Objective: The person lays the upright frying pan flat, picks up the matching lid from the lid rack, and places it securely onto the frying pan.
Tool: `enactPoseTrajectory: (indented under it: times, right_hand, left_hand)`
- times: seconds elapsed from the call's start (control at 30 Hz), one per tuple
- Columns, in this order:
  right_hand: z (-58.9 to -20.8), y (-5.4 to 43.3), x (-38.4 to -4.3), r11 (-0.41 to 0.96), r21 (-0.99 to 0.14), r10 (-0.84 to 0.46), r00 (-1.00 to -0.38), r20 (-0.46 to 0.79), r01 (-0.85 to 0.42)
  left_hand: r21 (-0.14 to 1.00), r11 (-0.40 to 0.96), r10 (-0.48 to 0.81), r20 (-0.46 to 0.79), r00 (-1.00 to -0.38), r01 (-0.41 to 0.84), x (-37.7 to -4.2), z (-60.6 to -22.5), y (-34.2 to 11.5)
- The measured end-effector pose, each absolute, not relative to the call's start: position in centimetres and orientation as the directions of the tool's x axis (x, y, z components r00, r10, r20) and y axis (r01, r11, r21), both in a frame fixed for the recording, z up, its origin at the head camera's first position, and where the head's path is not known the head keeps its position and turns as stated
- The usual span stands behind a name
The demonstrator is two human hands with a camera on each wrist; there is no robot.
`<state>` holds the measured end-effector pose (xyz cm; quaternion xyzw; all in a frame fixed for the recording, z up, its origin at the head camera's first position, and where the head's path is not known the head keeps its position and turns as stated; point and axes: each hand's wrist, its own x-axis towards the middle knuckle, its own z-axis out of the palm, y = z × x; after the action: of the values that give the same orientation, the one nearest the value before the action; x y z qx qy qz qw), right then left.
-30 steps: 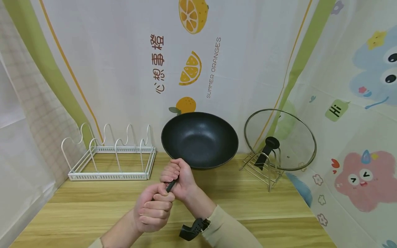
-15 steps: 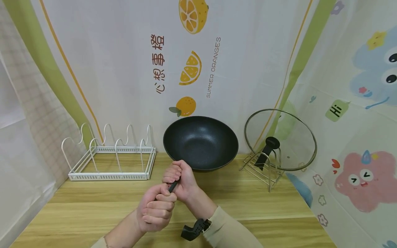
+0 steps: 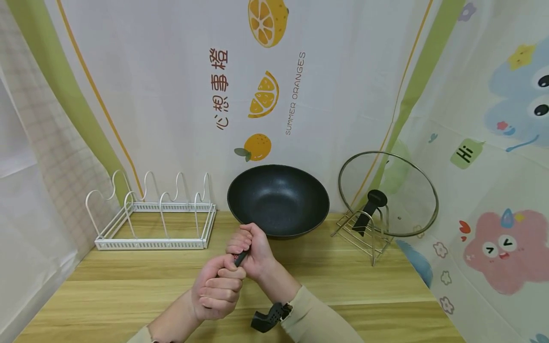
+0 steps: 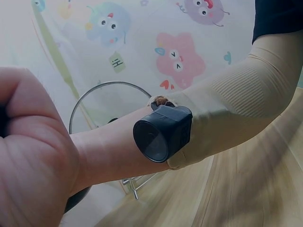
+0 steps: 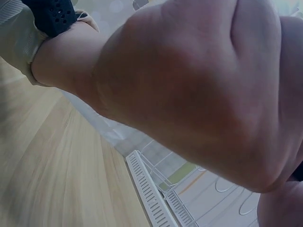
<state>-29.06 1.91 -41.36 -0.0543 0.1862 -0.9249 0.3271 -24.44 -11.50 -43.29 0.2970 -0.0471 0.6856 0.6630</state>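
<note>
A black wok is in the middle of the head view, its bowl facing me. Both hands grip its dark handle, of which a short piece shows between them. My right hand is closer to the bowl. Nearer to me, my left hand curls round the handle's end. Whether the wok's underside touches the table is hard to tell. In the left wrist view the palm of my left hand fills the left side. My right hand covers much of the right wrist view and hides the handle.
A white wire rack stands on the wooden table left of the wok. To its right, a glass lid with a black knob leans in a small gold wire stand. Printed curtains hang behind.
The wok has come down a little and shifted slightly right, both hands moving with it. Their grip on the handle looks unchanged. The rack and lid have stayed put.
</note>
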Motion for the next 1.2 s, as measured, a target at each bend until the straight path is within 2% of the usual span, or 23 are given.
enactPoseTrajectory:
  times: [0.9,1.2]
  right_hand:
    - [-43.0,2.1,-29.4,-0.718,-0.397,-0.596,-0.8,-0.074,0.572]
    - [-43.7,2.1,-29.6,-0.712,-0.393,-0.602,-0.794,-0.085,0.582]
  left_hand:
    - [0.356,-0.091,0.893,0.442,0.082,-0.93,-25.4,-45.0,-11.5]
    - [0.358,-0.099,0.895,0.44,0.074,-0.929,-25.5,-45.7,-11.6]
